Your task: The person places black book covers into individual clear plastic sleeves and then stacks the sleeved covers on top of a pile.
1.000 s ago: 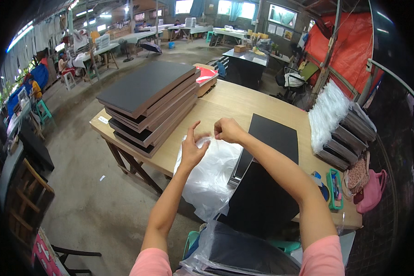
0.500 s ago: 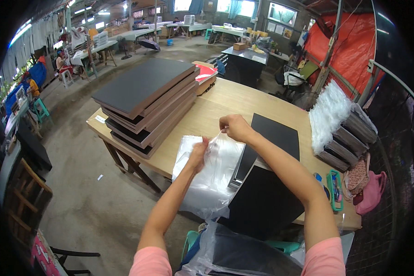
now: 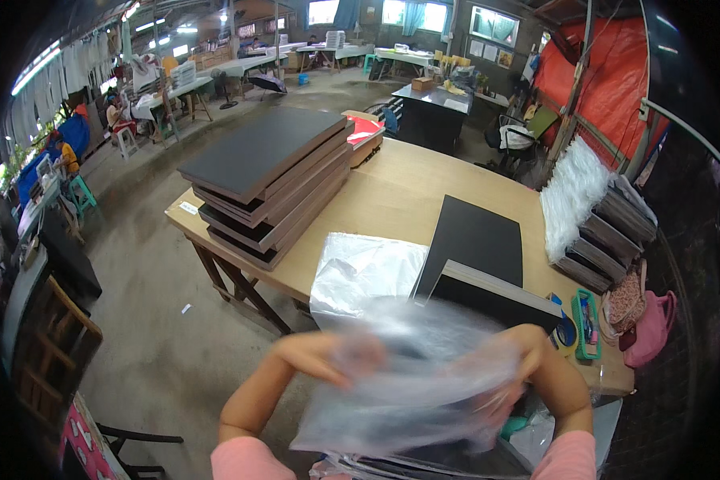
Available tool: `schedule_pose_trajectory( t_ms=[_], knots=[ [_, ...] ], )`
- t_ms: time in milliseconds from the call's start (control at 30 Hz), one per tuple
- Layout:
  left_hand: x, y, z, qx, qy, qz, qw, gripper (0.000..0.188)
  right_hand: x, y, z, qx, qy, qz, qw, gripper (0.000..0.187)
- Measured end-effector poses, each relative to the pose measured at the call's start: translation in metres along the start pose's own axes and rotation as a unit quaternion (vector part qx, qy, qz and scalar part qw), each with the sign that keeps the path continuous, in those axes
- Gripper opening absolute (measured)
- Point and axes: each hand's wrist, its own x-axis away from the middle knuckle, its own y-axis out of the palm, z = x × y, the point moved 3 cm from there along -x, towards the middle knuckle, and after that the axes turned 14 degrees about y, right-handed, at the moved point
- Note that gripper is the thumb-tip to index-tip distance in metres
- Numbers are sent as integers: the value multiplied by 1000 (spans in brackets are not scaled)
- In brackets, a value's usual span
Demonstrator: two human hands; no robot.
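Close in front of me, a clear plastic bag is spread between my two hands, smeared by motion. My left hand grips its left side, the fingers partly behind the film. At its right side is my right hand, closed on the film and partly covered by it. Just beyond lies a pile of clear plastic bags on the table's near edge. To their right are a flat black panel and a second black panel with a pale edge, tilted and partly hidden by the bag.
A tall stack of black-topped boards stands on the wooden table at left. On the right are bundles wrapped in white plastic, a green tray of pens, a tape roll and a pink bag.
Both hands have come down toward me from the bag pile, bringing a plastic bag away from it. My hands are now wider apart. The nearer black panel shows a pale edge and sits differently.
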Motion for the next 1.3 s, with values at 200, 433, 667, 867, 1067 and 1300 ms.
schedule_pose_trajectory(
  t_ms=[200, 433, 667, 867, 1067, 1300],
  knots=[
    [-16, 35, 6, 243, 288, -91, 922, 56, 38, 61, 36, -141, -51, 42, 988, 24],
    [-80, 66, 13, 352, 290, -45, 889, 47, 107, 167, 89, -279, -214, 472, 808, 22],
    [-107, 2, -47, -402, 86, 237, 880, 29, 159, 145, 55, -48, 57, 894, 442, 10],
    [-123, 56, 11, -787, 165, 164, 572, 55, 148, 100, 34, 429, 261, 835, 227, 23],
    [-101, 48, 35, -446, -76, 82, 888, 16, 142, 149, 11, 47, 267, 861, 431, 18],
    [-58, -3, -42, 205, -264, 143, 932, 16, 145, 197, 111, -420, -21, 799, 431, 32]
  ],
)
